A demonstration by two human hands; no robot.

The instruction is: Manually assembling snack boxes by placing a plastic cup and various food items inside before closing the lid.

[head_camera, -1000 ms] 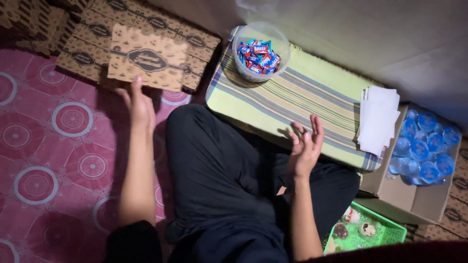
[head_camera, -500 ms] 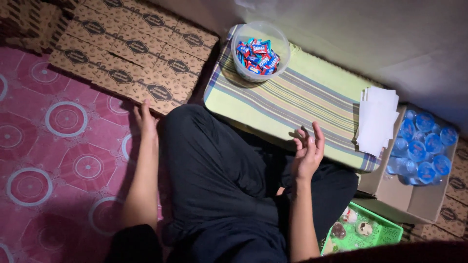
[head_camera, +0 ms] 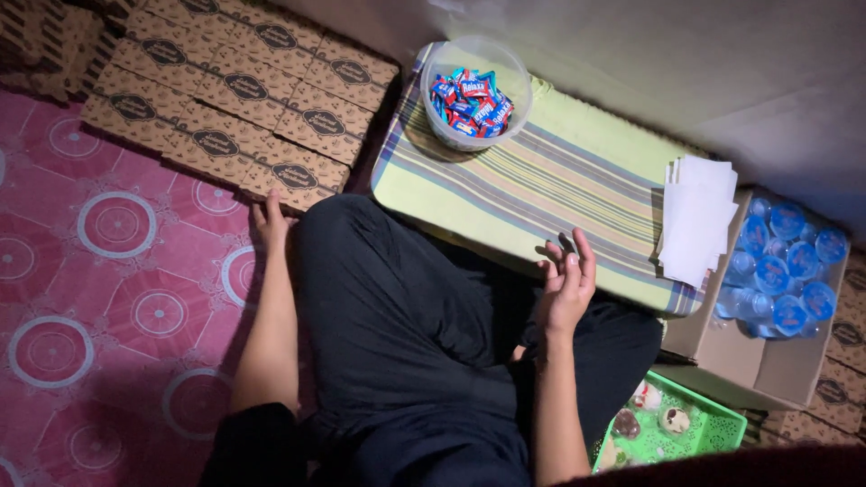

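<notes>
Striped low table [head_camera: 577, 194], candy tub [head_camera: 475, 90], white papers [head_camera: 696, 216]

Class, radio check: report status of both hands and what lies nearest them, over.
Left hand empty, flat on the pink mat beside the brown cardboard boxes. Right hand open, empty, at the striped table edge. Nothing between it and the candy tub.

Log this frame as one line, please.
left hand: empty, by flat cardboard boxes | right hand: open, empty, at striped table edge

Green basket [head_camera: 713, 431] cut by bottom edge; its small round contents too dim to identify
</notes>
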